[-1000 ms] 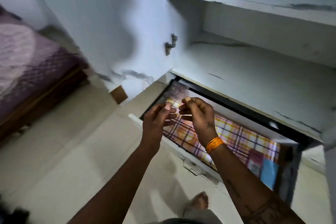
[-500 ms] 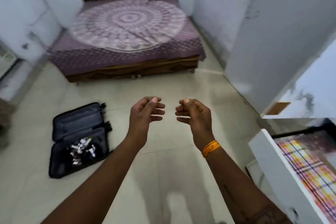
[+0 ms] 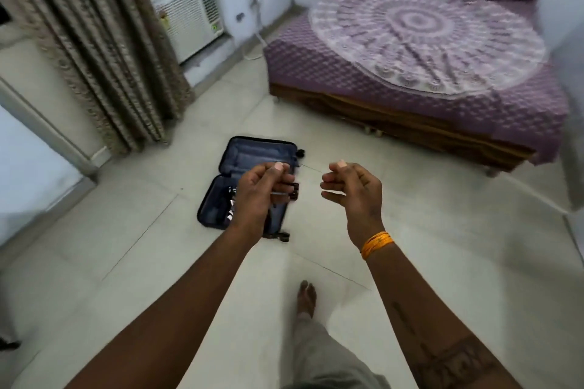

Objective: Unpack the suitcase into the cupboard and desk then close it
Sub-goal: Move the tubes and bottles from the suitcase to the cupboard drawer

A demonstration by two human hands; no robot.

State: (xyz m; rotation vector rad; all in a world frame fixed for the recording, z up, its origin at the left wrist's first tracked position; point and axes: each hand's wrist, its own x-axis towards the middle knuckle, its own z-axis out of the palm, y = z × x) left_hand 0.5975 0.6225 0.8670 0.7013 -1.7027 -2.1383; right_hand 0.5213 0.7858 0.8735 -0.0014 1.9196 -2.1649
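two empty hands, left hand (image 3: 264, 191), right hand (image 3: 350, 189), above open suitcase (image 3: 252, 155)

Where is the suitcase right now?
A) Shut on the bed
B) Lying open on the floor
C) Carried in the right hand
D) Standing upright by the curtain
B: the suitcase lies open flat on the floor, small items left inside.
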